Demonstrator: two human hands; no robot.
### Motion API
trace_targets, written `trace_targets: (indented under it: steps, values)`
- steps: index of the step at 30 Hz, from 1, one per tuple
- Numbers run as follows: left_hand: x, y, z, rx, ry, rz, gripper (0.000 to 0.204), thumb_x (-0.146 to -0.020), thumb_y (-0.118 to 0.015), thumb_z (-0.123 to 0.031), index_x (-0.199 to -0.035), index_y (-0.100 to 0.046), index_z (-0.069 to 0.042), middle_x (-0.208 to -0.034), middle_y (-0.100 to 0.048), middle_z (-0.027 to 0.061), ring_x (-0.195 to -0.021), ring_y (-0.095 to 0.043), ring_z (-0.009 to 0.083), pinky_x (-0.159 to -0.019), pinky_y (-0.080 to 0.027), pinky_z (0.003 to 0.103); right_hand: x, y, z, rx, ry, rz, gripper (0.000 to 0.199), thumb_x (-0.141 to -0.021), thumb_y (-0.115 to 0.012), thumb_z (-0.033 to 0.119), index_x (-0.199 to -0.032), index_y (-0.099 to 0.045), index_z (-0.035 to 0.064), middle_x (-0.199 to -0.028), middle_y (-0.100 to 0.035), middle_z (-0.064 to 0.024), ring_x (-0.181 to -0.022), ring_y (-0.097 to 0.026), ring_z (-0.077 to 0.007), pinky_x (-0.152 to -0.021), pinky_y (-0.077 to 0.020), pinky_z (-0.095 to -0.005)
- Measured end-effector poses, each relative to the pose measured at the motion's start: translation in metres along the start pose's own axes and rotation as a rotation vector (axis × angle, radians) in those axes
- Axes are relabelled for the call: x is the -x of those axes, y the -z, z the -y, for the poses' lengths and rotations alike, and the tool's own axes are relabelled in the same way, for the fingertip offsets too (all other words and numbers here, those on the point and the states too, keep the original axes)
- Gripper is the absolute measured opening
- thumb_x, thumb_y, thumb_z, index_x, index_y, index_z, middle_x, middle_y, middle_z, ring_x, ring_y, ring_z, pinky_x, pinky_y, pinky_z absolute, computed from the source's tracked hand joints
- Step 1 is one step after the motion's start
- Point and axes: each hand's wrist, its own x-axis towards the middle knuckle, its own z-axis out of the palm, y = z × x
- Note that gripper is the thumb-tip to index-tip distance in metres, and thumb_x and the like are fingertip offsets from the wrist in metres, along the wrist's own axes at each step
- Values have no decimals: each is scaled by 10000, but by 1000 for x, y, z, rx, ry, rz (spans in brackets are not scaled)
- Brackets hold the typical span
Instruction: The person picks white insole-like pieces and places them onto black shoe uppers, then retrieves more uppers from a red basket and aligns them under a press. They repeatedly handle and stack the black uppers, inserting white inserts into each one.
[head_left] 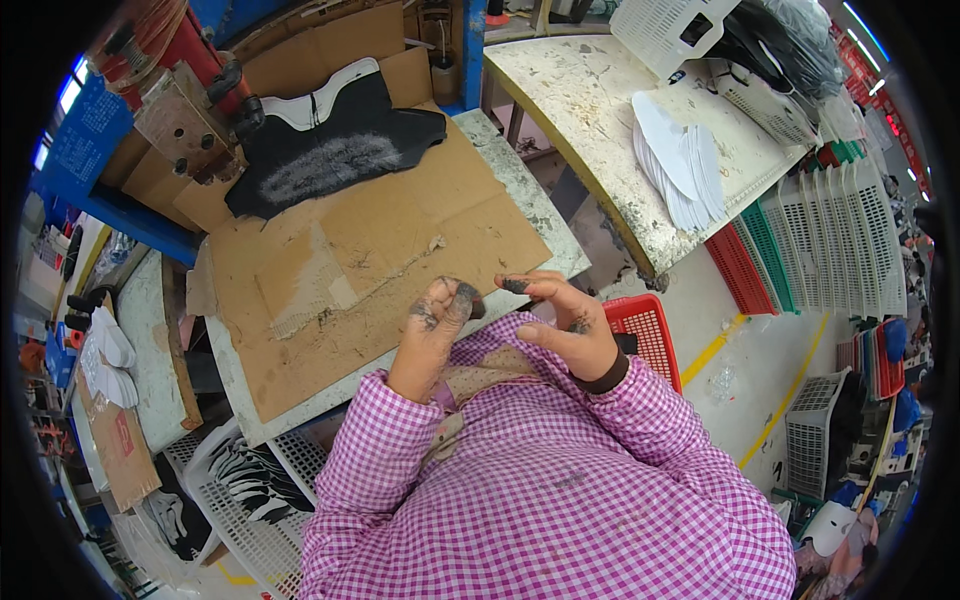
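Note:
Above the near edge of the workbench, my left hand is closed, with its fingers curled in and dark smudges on the thumb and knuckles. Whatever it may hold is hidden. A short gap to the right, my right hand is open, its thumb apart from the bent fingers; the fingertips are blackened, and nothing shows in it. A black fabric piece with white trim along its far edge and a roughened grey patch lies at the far side. Under it, brown cardboard covers the bench; neither hand touches the piece.
A red machine arm with a metal block stands at the far left. White sole-shaped sheets lie on the right-hand table. A red basket is beside my right arm, and a white basket holds black-and-white pieces at lower left.

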Motion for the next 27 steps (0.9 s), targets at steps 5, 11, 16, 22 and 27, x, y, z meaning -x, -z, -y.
trace_targets:
  steps: [5,11,16,22,27]
  values:
    - [6,-21,-1,353,142,35,335,-996,-460,-305,-1173,-473,-21,-1091,-540,63,-1028,-496,114,-897,-410,279,-20,-14,17,681,285,-81,294,-659,-797,138,-891,-640,50,-1044,-623,-82,-1043,-491,-280,-914,-370,-405]
    - [8,-22,2,-96,-111,-81,351,-965,-517,-175,-1243,-408,10,-1121,-529,113,-1065,-511,187,-950,-401,313,-28,-14,28,747,326,-75,180,-667,-770,100,-784,-645,46,-1036,-627,-88,-1072,-490,-297,-939,-362,-422]
    - [8,-19,5,-400,-263,-164,401,-919,-579,-138,-1241,-402,23,-1079,-548,136,-1010,-550,211,-908,-436,340,-27,-12,26,673,314,-42,116,-668,-722,42,-747,-637,37,-1066,-623,-95,-1120,-477,-316,-972,-342,-444]
    - [12,-27,-4,-308,-272,-84,412,-921,-575,-168,-1244,-405,23,-1101,-557,151,-1002,-560,214,-912,-434,347,-24,-16,17,459,287,-56,131,-657,-683,-3,-753,-599,29,-1069,-612,-97,-1122,-481,-319,-967,-355,-433]
    - [15,-32,-9,49,27,-11,446,-965,-510,-228,-1318,-363,2,-1202,-511,120,-1088,-508,189,-942,-406,327,-22,-17,15,414,214,-47,106,-696,-664,7,-770,-591,28,-1087,-607,-98,-1151,-473,-325,-983,-348,-436]
